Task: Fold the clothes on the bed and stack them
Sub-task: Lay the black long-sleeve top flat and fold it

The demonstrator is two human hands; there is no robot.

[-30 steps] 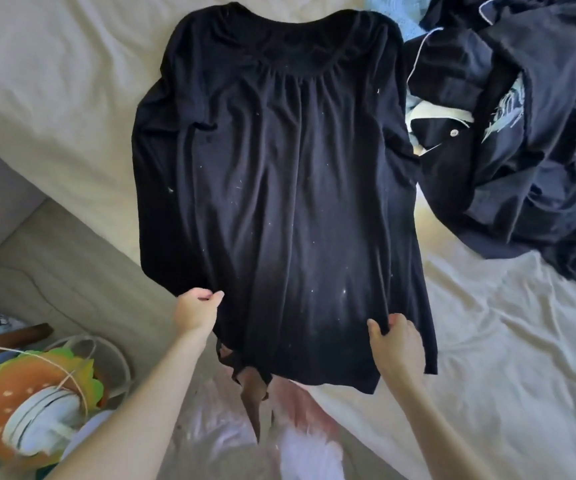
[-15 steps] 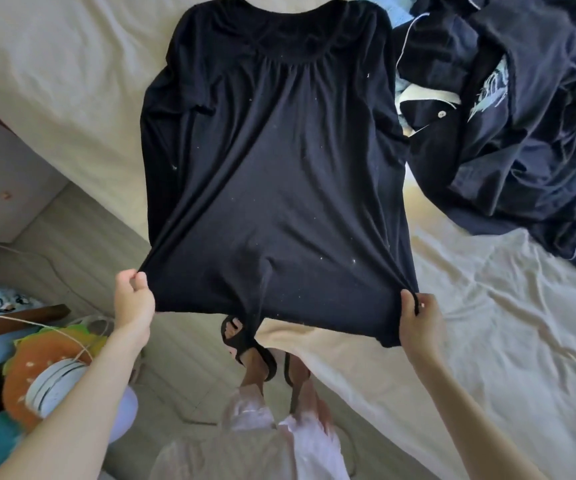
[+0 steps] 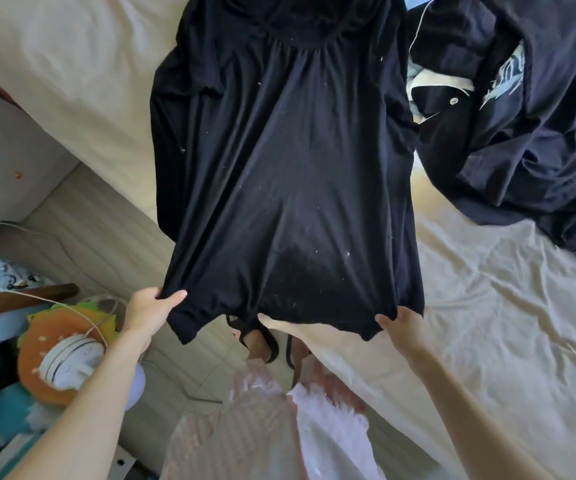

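Note:
A black long-sleeved top lies stretched lengthwise over the corner of the cream bed, neckline at the far end, both sleeves folded in along its sides. My left hand pinches the hem's left corner out past the bed edge, above the floor. My right hand grips the hem's right corner. The hem is lifted and pulled taut toward me. A heap of dark navy clothes with white piping and a button sits unfolded on the bed at the upper right.
Wooden floor runs along the bed's left side. A burger-shaped plush with a white round device and cable lies at the lower left among other clutter. My feet in black sandals stand at the bed corner.
The view has tilted down, so the top's neckline now sits at the frame's upper edge. Both hands still hold the hem corners, now lower in view and pulled toward me.

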